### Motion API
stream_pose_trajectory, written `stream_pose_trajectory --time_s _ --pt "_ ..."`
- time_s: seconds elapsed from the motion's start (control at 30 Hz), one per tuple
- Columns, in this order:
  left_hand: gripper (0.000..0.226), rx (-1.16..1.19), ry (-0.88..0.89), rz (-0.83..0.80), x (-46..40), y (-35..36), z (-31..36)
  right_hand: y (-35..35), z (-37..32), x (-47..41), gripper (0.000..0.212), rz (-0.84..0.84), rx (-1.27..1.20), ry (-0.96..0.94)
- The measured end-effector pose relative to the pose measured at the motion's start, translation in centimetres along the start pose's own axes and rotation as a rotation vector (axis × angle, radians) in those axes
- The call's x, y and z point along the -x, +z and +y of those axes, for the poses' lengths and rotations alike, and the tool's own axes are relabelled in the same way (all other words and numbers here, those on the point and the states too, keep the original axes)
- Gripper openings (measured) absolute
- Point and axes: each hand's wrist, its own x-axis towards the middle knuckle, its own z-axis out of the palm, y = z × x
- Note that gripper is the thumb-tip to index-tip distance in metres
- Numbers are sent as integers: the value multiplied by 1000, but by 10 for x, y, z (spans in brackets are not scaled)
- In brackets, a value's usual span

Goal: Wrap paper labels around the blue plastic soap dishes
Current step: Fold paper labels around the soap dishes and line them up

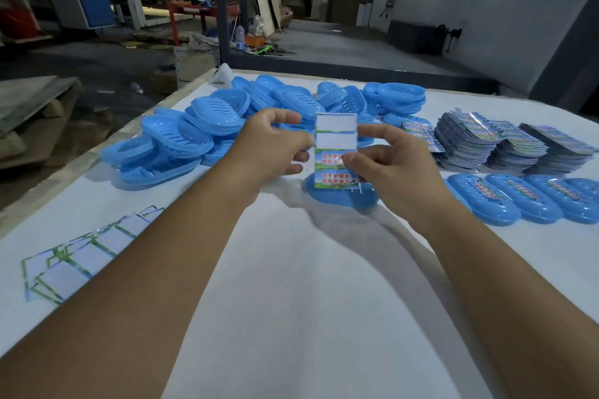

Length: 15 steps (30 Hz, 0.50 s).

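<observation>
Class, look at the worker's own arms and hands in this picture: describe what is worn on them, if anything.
Nothing is worn. The left hand and right hand are bare, without gloves, rings or a watch. Both forearms are uncovered to the picture's lower edge, with no sleeve in view.

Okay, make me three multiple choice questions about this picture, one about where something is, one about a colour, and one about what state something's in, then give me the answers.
1. Where are the tall stacks of printed labels?
A. Far right of the table
B. Near left corner
C. On the floor

2. What colour is the pile of soap dishes?
A. Red
B. Blue
C. Green

3. What state is the label strip in?
A. Lying flat on the table
B. Already wrapped around a dish
C. Held up between both hands

Answers:
1. A, the stacks sit at the right, behind the row of labelled dishes.
2. B, every dish in the pile is blue.
3. C, the left hand and right hand pinch its edges above a dish on the white table.
</observation>
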Motion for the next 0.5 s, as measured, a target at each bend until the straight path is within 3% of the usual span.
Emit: stream_pose_trajectory --time_s 0.1,0.3,0.5 --pt "31 -157 5 -88 1 2 -4 -3 1 -2 35 23 9 17" --pt "36 -232 67 -85 2 2 -2 -1 1 -3 34 41 8 28" --pt "41 -258 157 -116 6 2 -1 -2 2 -2 22 194 337 -55"
